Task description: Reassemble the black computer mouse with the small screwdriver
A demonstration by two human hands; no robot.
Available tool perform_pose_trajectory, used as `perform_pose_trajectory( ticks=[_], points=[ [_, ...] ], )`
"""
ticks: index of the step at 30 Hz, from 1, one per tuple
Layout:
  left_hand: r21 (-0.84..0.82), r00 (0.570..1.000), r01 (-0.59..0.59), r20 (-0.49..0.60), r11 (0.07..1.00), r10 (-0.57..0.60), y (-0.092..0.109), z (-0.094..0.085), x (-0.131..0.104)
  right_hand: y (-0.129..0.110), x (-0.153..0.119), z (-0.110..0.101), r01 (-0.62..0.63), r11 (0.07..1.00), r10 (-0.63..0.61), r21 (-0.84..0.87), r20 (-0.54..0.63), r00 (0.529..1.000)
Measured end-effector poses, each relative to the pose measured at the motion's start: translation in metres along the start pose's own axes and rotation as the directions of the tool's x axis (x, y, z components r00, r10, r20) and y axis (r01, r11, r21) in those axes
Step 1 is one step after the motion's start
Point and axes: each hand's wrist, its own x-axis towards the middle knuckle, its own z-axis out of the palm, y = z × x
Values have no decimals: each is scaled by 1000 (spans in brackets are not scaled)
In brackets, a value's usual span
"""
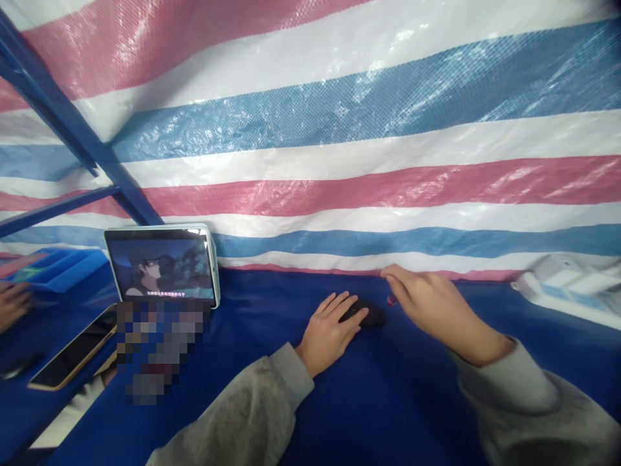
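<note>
My left hand (331,331) lies over the near-left end of a black computer mouse (372,314) on the blue table, thumb on its near side and fingers across it, holding it against the surface. Above and to the right of the mouse, my right hand (431,304) is closed, its thumb and fingers brought together. A small purplish-red thing (391,299) shows just below those fingertips, close to the mouse's far edge. Whatever the right fingers grip is mostly hidden and too small to name.
A tablet (160,265) playing a cartoon leans upright at the left. Near it are a phone (75,349), a blurred area, a blue tray (72,268) and another person's hand (14,305). White boxes (567,288) stand right. A striped sheet (339,188) hangs behind the blue table (349,414).
</note>
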Motion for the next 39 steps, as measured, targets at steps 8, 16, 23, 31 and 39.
perform_pose_trajectory(
  ticks=[8, 16, 23, 31, 39],
  points=[
    [3, 1000, -3, 4, 1000, 3, 0, 0, 0, -1, -1, -2, -59, 995, 57, -85, -16, 998],
    [10, 1000, -1, 13, 1000, 1, 0, 0, -1, 1, -2, 0, 46, 999, -46, 5, -52, 998],
    [13, 1000, -3, 14, 1000, 3, 1, -1, 0, -3, -2, -4, 24, 997, -21, 71, -38, 999],
    [6, 1000, 3, 19, 1000, -3, 1, -2, 1, -1, -2, -3, 21, 996, -20, 83, -13, 1000],
    [-11, 999, 19, 31, 1000, -18, 0, 0, -1, -1, 0, -7, -38, 999, 38, 7, 20, 999]
  ],
)
